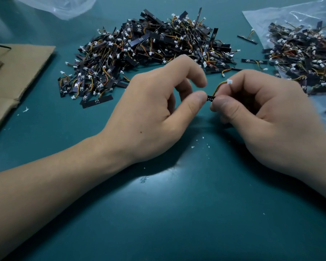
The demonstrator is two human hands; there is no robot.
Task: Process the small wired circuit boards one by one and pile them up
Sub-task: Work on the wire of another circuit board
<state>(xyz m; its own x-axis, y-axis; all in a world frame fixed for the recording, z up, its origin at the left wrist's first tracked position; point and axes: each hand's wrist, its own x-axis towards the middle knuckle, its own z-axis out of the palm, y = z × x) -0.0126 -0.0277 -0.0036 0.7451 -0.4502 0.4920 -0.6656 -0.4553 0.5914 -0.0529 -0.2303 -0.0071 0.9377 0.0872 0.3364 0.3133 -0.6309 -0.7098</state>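
A small black circuit board point(210, 98) with coloured wires and a white connector point(229, 81) sits between my two hands above the green table. My left hand point(158, 113) pinches its left end between thumb and curled fingers. Gripping the other end and the wires is my right hand point(262, 117), which hides most of the board. A large heap of the same wired boards point(149, 51) lies behind my hands. A second heap point(305, 53) rests on a clear plastic bag at the right.
Flattened brown cardboard point(17, 72) lies at the left edge. A clear plastic bag point(64, 4) sits at the top left. Two loose boards point(254, 61) lie between the heaps. White crumbs point(192, 147) dot the green table point(177, 213) near my wrists.
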